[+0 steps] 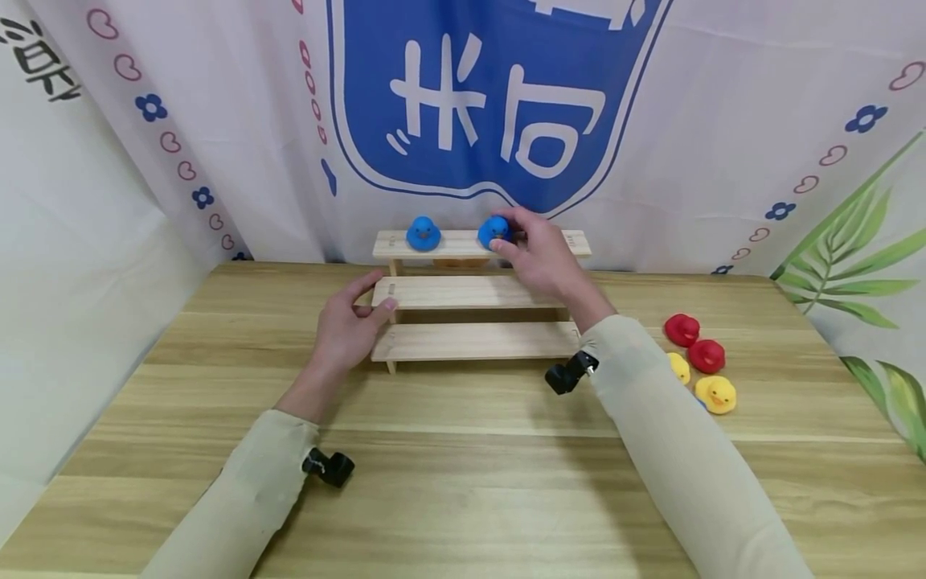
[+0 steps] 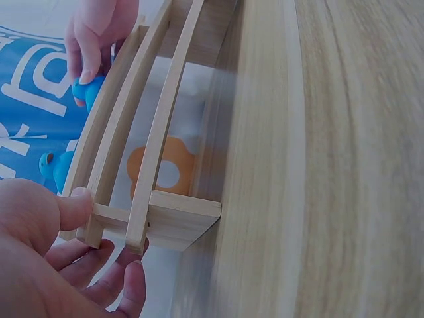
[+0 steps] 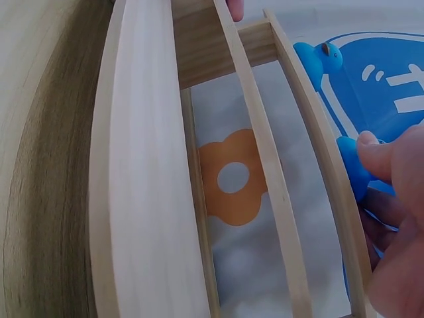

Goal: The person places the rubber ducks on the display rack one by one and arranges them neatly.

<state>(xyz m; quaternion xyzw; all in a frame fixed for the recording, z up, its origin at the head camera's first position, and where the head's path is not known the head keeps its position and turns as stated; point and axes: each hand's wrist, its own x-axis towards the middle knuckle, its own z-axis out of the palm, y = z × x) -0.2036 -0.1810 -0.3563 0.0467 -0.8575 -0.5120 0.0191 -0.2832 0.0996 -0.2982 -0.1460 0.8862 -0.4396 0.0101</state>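
A three-step wooden stand (image 1: 473, 341) rises at the back of the table. On its top step sit two blue rubber ducks: one near the left end (image 1: 423, 234), the other (image 1: 495, 232) right of the middle. My right hand (image 1: 538, 253) pinches that second duck between thumb and fingers, also seen in the right wrist view, where the hand (image 3: 401, 192) partly covers the duck (image 3: 356, 171). With thumb and fingers my left hand (image 1: 347, 322) grips the left end of the middle step. The left wrist view shows its thumb (image 2: 74, 209) on that end.
Right of the stand lie two red ducks (image 1: 682, 330) (image 1: 706, 355) and two yellow ducks (image 1: 678, 367) (image 1: 716, 395), one partly behind my right sleeve. A bit of blue shows beside the yellow ones. A printed curtain (image 1: 253, 161) hangs behind the wooden table (image 1: 448, 482).
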